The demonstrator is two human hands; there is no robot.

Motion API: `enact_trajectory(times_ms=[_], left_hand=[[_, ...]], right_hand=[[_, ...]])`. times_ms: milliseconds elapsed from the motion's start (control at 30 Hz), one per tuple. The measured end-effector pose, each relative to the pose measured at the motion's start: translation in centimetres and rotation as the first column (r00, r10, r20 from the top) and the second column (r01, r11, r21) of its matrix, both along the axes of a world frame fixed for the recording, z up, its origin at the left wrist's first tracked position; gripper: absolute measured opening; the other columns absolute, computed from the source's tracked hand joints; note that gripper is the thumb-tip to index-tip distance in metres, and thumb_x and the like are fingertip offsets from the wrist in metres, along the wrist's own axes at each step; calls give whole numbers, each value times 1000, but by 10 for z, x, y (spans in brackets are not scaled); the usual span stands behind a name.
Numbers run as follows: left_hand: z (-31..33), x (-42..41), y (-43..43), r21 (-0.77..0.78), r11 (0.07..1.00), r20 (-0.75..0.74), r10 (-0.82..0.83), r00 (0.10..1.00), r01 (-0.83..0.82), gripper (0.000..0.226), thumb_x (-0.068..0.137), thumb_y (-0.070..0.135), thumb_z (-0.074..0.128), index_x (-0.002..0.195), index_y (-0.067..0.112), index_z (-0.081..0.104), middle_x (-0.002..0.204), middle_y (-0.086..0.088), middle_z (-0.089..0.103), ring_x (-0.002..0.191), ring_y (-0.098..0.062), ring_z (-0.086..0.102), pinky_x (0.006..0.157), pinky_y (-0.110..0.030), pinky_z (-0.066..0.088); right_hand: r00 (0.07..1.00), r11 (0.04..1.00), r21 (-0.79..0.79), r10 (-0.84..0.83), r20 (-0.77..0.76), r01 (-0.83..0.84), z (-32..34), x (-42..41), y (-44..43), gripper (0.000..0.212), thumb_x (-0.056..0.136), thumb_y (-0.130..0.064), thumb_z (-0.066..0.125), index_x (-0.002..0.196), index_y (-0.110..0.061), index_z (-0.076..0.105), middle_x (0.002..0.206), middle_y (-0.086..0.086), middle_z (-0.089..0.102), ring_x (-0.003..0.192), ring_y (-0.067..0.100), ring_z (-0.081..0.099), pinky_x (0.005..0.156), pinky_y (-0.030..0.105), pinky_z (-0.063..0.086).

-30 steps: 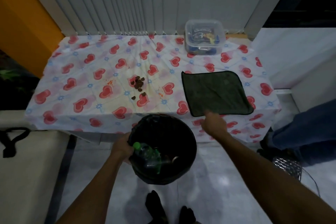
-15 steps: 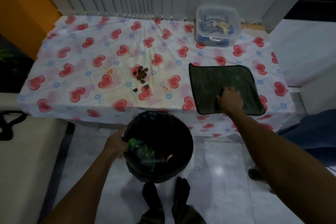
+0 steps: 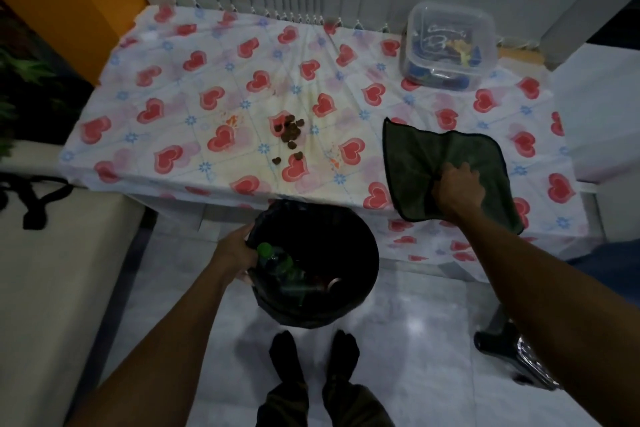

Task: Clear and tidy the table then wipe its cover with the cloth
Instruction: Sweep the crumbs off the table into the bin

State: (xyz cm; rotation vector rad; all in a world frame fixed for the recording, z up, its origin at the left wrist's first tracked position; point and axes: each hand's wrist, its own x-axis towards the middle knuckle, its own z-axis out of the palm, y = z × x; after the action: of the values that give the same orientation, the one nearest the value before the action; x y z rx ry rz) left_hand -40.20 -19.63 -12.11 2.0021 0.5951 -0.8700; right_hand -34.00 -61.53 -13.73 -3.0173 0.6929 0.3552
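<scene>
Red-heart cover (image 3: 194,87); dark green cloth (image 3: 415,163).

Right grip (image 3: 459,189) moved onto the cloth (image 3: 415,163) — now bunching it, far edge rippled

A dark green cloth (image 3: 433,163) lies bunched at the right front of the heart-printed table cover (image 3: 173,97); brown pellets (image 3: 289,132) sit clustered at its middle.

Head cam, 1 view: standing height, faces fwd + steeply down; table (image 3: 173,80) close ahead, bin (image 3: 311,317), feet (image 3: 282,354) below.
</scene>
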Motion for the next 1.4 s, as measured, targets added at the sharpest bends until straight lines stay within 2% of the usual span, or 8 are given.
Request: enact_trajectory(times_ms=[100,300,433,567,733,1067,1300,1400], left_hand=[[-2,3,6,-30,999,-19,33,999,-34,83,75,-6,66,148,29,47,125,-20,66,86,-38,68,60,-45,61],[-22,6,36,-65,998,28,-8,1000,10,108,40,19,66,146,32,48,126,-20,65,95,-40,70,71,-58,61],[-13,7,51,-75,997,29,2,1000,0,99,53,14,67,149,29,45,129,-24,63,100,-41,69,75,-59,60],[-12,8,72,-73,997,-24,24,999,-26,85,79,-16,59,150,28,43,127,-28,61,100,-49,65,62,-61,59],[-30,11,99,-94,994,-24,44,999,-46,82,77,-14,60,148,25,46,128,-26,60,98,-48,66,66,-65,58],[-37,27,127,-128,988,-96,78,992,-90,88,68,-9,63,146,29,48,113,-22,68,87,-42,69,64,-53,61],[-38,43,130,-158,975,-175,125,977,-153,80,82,-23,53,147,24,47,110,-25,68,79,-42,68,51,-47,59],[-38,47,126,-160,977,-191,108,976,-139,84,81,-24,54,149,25,44,115,-22,67,86,-42,69,54,-47,61]], right_hand=[[998,1000,-11,18,59,-18,6,5,7,31,98,-30,55,122,-10,54,125,26,50,117,45,50,86,53,52],[962,997,21,62,267,-70,20,23,46,33,100,-30,45,123,-8,52,115,26,61,107,45,57,81,50,52],[928,992,63,81,362,-111,27,35,80,25,98,-27,47,112,-7,54,108,19,65,95,40,62,76,49,56],[917,978,122,112,383,-170,31,47,111,29,101,-29,45,117,-8,56,109,16,67,96,37,63,78,45,53],[915,967,181,96,391,-179,34,70,142,31,103,-30,43,122,-7,52,108,17,67,96,35,63,70,37,44],[850,876,398,25,527,-273,38,158,201,26,106,-30,41,123,-11,49,100,9,65,86,26,64,77,44,56],[865,788,428,250,434,-442,7,209,229,28,104,-32,45,126,-15,49,110,11,68,92,26,65,75,38,53],[866,753,440,357,350,-489,-16,211,233,35,97,-38,55,128,-22,51,118,6,67,103,26,65,87,45,55]])
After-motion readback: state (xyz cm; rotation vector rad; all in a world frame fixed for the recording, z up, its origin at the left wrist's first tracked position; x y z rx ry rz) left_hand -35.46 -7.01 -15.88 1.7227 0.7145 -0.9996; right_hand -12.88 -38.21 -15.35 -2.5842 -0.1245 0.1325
